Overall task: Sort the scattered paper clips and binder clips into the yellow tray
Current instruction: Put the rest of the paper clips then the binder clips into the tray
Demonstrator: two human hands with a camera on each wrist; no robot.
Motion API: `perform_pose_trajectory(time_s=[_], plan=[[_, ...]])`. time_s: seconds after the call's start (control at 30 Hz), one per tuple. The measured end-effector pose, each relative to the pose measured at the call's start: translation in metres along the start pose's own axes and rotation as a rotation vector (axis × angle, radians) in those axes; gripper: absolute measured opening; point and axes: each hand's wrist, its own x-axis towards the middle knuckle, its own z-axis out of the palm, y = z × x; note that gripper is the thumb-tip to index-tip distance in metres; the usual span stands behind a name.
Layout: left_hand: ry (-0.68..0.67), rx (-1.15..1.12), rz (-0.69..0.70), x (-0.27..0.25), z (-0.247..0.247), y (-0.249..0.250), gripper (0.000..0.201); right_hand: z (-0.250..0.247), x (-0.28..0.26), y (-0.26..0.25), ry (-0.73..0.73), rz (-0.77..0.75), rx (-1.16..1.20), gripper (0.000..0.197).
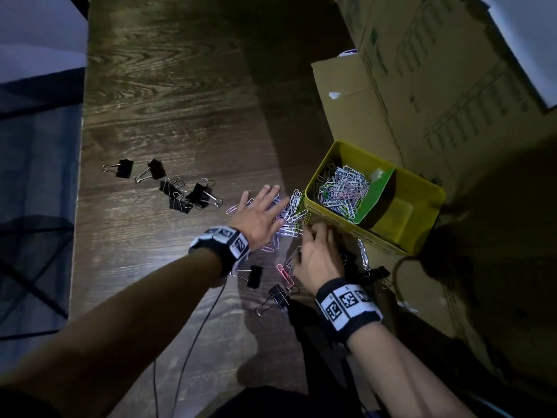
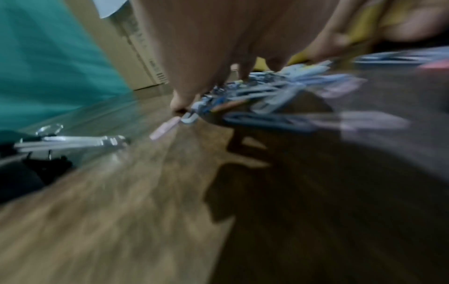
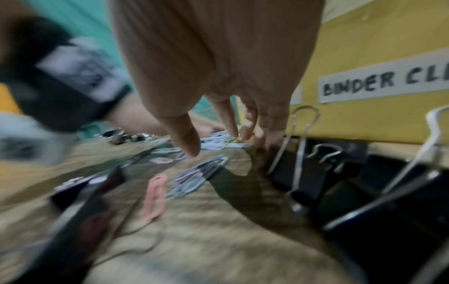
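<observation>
Here the matter turns on how the loose heap of paper clips (image 1: 289, 215) lies between the two hands and the yellow tray (image 1: 422, 188): the heap sits on the tabletop (image 1: 180, 101) just at the tray's near-left corner, and the left hand (image 1: 259, 217) lies flat across its left side, fingers straight and spread, pointing toward the tray, grasping nothing. The right hand (image 1: 316, 254) rests below the heap, close against the tray's front wall, fingers pointing down to the wood; the right wrist view shows them loose with the tips among the clips, but whether they pinch any I cannot tell. The left hand is the nearer to the bulk of the heap, the right the nearer to the tray. I judge a sweep rightward, toward the other palm, would gather them for a lift over the rim. In the tray, the left compartment already holds a mound of paper clips, a green divider (image 1: 376, 194) parts it from the right one, which looks bare. The binder clips (image 1: 187, 191) lie well apart to the left in a cluster, with more near the wrists (image 1: 278, 297) and beside the tray's front. The tabletop is dark wood grain, dimly lit; cardboard boxes (image 1: 422, 86) stand behind and beside the tray.
</observation>
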Motion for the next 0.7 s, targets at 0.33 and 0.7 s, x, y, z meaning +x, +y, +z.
perform_pose_trajectory(time_s=[0.33,0.7], plan=[[0.018,-0.114,0.015,0.028,-0.019,0.039,0.052,-0.016,0.013,0.011,0.041,0.065,-0.01,0.065],[0.132,-0.102,0.095,-0.043,0.016,-0.019,0.053,-0.003,0.015,-0.005,-0.038,-0.062,0.017,0.059]])
